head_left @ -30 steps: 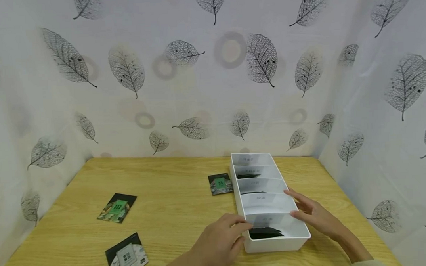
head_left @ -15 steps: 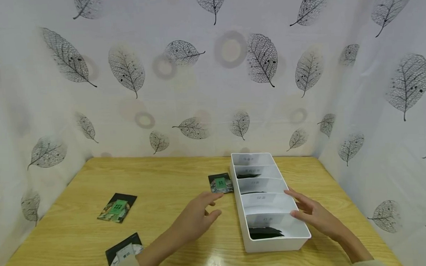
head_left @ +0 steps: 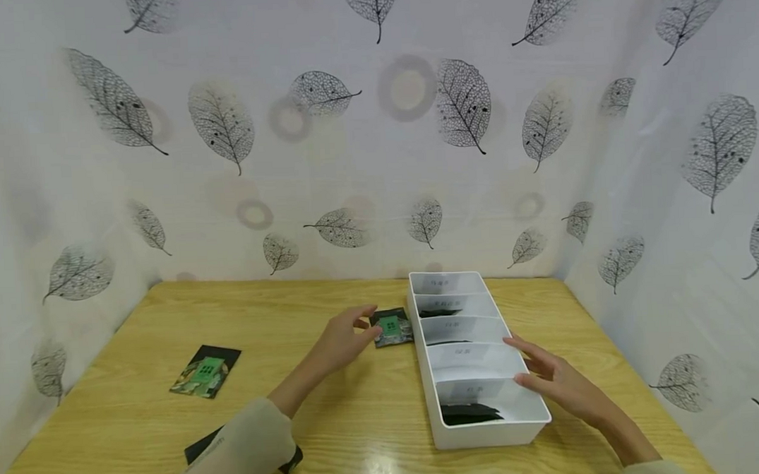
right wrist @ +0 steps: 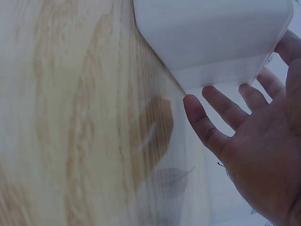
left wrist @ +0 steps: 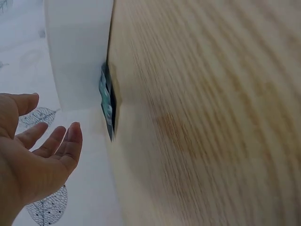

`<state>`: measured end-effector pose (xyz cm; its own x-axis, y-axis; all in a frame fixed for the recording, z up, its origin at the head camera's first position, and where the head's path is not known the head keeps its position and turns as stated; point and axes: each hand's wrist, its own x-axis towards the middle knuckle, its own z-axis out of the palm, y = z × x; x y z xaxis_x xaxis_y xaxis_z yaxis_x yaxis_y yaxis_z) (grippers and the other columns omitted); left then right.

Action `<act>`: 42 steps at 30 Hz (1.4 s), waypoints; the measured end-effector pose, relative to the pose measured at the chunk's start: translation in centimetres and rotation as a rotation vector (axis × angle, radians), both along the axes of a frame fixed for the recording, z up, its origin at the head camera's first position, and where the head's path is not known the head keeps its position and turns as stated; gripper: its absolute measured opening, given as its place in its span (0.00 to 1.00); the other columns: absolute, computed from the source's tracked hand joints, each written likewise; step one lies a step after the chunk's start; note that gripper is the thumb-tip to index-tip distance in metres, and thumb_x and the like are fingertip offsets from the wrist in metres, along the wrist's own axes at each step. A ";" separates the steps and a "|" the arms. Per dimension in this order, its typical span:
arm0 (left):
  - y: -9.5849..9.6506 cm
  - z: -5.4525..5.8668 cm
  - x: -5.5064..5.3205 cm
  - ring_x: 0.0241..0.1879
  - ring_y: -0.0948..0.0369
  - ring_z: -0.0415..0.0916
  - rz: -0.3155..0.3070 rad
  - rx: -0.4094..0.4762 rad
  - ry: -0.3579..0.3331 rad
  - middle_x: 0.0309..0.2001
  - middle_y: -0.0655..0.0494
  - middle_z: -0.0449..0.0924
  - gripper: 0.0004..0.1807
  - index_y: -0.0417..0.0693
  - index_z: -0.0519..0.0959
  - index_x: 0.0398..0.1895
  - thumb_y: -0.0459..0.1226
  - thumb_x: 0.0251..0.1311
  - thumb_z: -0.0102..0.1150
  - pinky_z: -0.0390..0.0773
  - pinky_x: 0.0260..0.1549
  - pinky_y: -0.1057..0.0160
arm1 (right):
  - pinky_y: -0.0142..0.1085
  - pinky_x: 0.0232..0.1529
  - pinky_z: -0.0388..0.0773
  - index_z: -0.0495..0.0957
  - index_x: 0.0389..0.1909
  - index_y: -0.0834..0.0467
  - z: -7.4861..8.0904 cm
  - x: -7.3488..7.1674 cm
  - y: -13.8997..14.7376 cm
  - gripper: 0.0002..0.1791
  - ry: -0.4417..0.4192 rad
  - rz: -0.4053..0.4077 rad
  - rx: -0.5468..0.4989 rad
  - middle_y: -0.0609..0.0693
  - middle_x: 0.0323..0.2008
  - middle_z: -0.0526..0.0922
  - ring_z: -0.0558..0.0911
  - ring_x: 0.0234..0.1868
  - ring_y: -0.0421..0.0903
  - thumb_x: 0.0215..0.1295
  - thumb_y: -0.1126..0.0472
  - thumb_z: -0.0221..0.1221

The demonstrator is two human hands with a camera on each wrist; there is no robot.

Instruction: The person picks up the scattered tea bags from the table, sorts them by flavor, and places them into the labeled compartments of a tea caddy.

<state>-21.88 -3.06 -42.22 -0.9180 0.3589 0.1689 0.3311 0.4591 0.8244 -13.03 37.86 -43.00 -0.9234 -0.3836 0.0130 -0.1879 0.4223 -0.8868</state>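
A white divided box (head_left: 482, 435) stands at the right of the table, with labels on its compartment walls. Dark sachets (head_left: 470, 413) lie in its front compartment, and dark edges show in two others further back. My right hand (head_left: 567, 391) rests against the box's right side, fingers extended, thumb at the rim; the right wrist view shows the fingertips at the outer wall. My left hand (head_left: 342, 337) is just left of a black tea sachet (head_left: 390, 327) with a green label, beside the box. In the left wrist view its loosely bent fingers hold nothing, apart from the sachet (left wrist: 107, 96).
Another green-labelled sachet (head_left: 205, 372) lies at the left of the wooden table (head_left: 281, 305). Nearer, a dark sachet (head_left: 201, 446) is mostly hidden by my left sleeve (head_left: 248, 441). A leaf-patterned curtain (head_left: 376, 159) closes off the back and sides.
My left hand has left the box's front compartment and moved back and left to the sachet beside the box. The left sleeve now covers the nearest sachet. The right hand has stayed on the box.
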 end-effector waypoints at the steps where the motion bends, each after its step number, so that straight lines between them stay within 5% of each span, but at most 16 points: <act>1: 0.1 -0.1 -0.4 0.59 0.46 0.78 -0.002 -0.004 -0.001 0.65 0.41 0.77 0.28 0.40 0.73 0.72 0.39 0.72 0.62 0.80 0.54 0.44 | 0.29 0.57 0.75 0.56 0.82 0.56 0.0 0.0 0.0 0.34 0.000 0.000 0.002 0.68 0.81 0.42 0.65 0.64 0.21 0.79 0.63 0.55; 4: 0.4 -0.5 -1.5 0.60 0.46 0.77 -0.009 -0.030 -0.018 0.66 0.44 0.76 0.29 0.40 0.72 0.72 0.40 0.72 0.62 0.79 0.56 0.44 | 0.29 0.58 0.75 0.57 0.81 0.55 -0.1 0.0 0.1 0.34 0.007 -0.006 0.017 0.67 0.81 0.43 0.66 0.67 0.26 0.79 0.63 0.55; 10: 1.5 -1.2 -3.4 0.63 0.46 0.75 -0.020 -0.079 -0.043 0.68 0.43 0.75 0.30 0.39 0.70 0.74 0.38 0.71 0.61 0.75 0.61 0.44 | 0.29 0.57 0.75 0.56 0.82 0.55 -0.1 -0.1 0.1 0.34 0.005 -0.008 0.023 0.67 0.81 0.42 0.58 0.74 0.63 0.79 0.63 0.55; 13: 2.1 -1.7 -4.3 0.65 0.44 0.74 -0.039 -0.121 -0.009 0.68 0.41 0.74 0.30 0.37 0.69 0.74 0.37 0.72 0.61 0.73 0.63 0.44 | 0.29 0.58 0.75 0.56 0.82 0.55 -0.1 -0.1 0.0 0.34 0.002 -0.006 0.018 0.66 0.81 0.42 0.54 0.74 0.70 0.80 0.63 0.54; 17: 2.6 -2.4 -5.1 0.69 0.44 0.69 -0.086 -0.191 0.053 0.69 0.40 0.72 0.29 0.36 0.70 0.72 0.35 0.71 0.62 0.67 0.69 0.45 | 0.29 0.58 0.75 0.56 0.82 0.54 -0.2 -0.1 0.1 0.34 0.011 -0.009 0.024 0.66 0.81 0.43 0.57 0.74 0.63 0.79 0.63 0.55; 24: 2.8 -2.8 -4.9 0.77 0.47 0.57 -0.181 -0.319 0.025 0.77 0.46 0.62 0.31 0.45 0.69 0.75 0.29 0.68 0.53 0.56 0.75 0.47 | 0.29 0.57 0.76 0.56 0.81 0.55 -0.3 -0.1 0.2 0.34 0.017 -0.001 0.006 0.67 0.81 0.42 0.66 0.66 0.25 0.79 0.63 0.55; 27: 2.9 -2.8 -4.5 0.78 0.48 0.53 -0.191 -0.408 0.013 0.78 0.51 0.60 0.30 0.53 0.69 0.76 0.31 0.70 0.50 0.53 0.75 0.44 | 0.29 0.57 0.76 0.56 0.81 0.56 -0.4 -0.1 0.3 0.34 0.018 0.001 -0.003 0.67 0.81 0.42 0.67 0.65 0.23 0.79 0.64 0.55; 32: 3.0 -2.9 -4.4 0.77 0.47 0.55 -0.195 -0.595 0.095 0.77 0.51 0.63 0.25 0.58 0.72 0.75 0.38 0.76 0.49 0.53 0.73 0.36 | 0.29 0.57 0.76 0.56 0.82 0.55 -0.5 -0.1 0.3 0.34 0.013 0.002 -0.005 0.67 0.81 0.41 0.67 0.65 0.23 0.79 0.64 0.55; 42: 3.2 -2.1 -3.8 0.63 0.44 0.71 -0.085 -0.796 0.206 0.65 0.43 0.74 0.25 0.54 0.77 0.69 0.50 0.73 0.60 0.73 0.62 0.42 | 0.29 0.58 0.75 0.56 0.82 0.53 -0.6 -0.3 0.3 0.34 -0.004 -0.004 -0.009 0.66 0.81 0.42 0.65 0.65 0.22 0.79 0.63 0.55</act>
